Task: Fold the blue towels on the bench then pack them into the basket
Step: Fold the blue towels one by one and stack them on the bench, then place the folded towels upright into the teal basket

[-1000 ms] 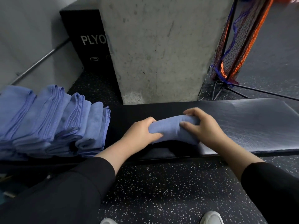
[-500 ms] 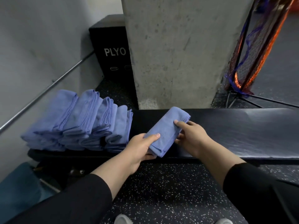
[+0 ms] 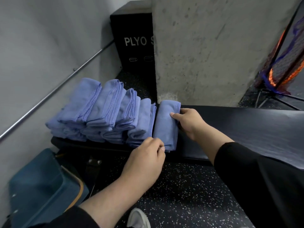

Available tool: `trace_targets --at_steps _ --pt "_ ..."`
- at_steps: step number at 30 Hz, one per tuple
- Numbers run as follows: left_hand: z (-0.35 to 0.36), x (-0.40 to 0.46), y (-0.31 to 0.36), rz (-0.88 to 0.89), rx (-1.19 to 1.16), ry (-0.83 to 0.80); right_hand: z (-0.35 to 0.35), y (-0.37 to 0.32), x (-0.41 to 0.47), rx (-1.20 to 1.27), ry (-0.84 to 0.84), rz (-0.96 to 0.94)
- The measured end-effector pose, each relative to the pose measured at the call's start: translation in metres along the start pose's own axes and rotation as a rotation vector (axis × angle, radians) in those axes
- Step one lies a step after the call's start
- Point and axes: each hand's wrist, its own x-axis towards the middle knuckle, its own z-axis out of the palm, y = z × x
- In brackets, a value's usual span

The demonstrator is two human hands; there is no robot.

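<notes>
Concrete pillar [image 3: 205,51] fills my upper frame, grey wall [image 3: 41,38] at nine o'clock with a metal rail [image 3: 54,92] slanting across it, black box [image 3: 133,45] lettered "PLYO" wedged between them. Speckled dark floor [image 3: 185,195] below.

Right hand [image 3: 189,123]: fingers curled around the right edge of the folded towel [image 3: 167,124], thumb laid on top, pinching the cloth. Black sleeve [image 3: 256,178] runs off toward five o'clock.

Left hand [image 3: 144,163]: at seven o'clock from the right hand, fingers curled at the towel's near left corner. I read it as nipping the hem between thumb and fingertip, though the contact itself is mostly hidden behind the knuckles.

Folded towel: blue, a long narrow packet, lying flat on the black padded bench [image 3: 238,129], near end hanging slightly over the front edge. Its left side sits just beside the last piece in the row.

Row of folded towels [image 3: 102,111]: at nine o'clock from the held one, several blue packets leaning and overlapping one another, on the bench's left end, close to the wall.

Basket [image 3: 41,186]: teal, on the floor at seven o'clock, under the bench end; I cannot see inside it.

Orange and blue netting [image 3: 283,66] on a stand at two o'clock. White shoe tip [image 3: 138,219] at six o'clock.
</notes>
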Motion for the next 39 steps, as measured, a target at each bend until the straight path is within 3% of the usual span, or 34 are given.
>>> trace_targets --at_steps 2,4,7,10,18,25,31,39 --pt "0.005 0.001 -0.009 0.095 0.059 -0.111 0.010 0.007 0.012 -0.326 0.046 -0.089" --pt "0.013 0.003 -0.017 0.080 0.133 -0.266 0.017 0.012 0.013 -0.644 0.113 -0.197" --pt "0.021 0.003 -0.023 0.034 0.217 -0.370 0.016 0.014 0.004 -0.717 0.124 -0.335" --pt "0.022 0.005 -0.024 0.035 0.198 -0.303 0.009 0.016 -0.001 -0.808 0.033 -0.402" --pt "-0.034 -0.005 -0.035 -0.045 0.050 -0.028 0.026 -0.050 -0.063 -0.535 0.078 -0.594" --pt "-0.134 -0.046 -0.136 -0.330 -0.100 0.231 0.123 -0.071 -0.170 -0.303 -0.248 -0.650" --pt "-0.188 -0.108 -0.275 -0.662 -0.038 0.291 0.233 -0.028 -0.180 -0.433 -0.508 -0.464" --pt "-0.137 -0.201 -0.425 -1.093 -0.147 0.295 0.354 0.008 -0.149 -0.659 -0.677 -0.240"
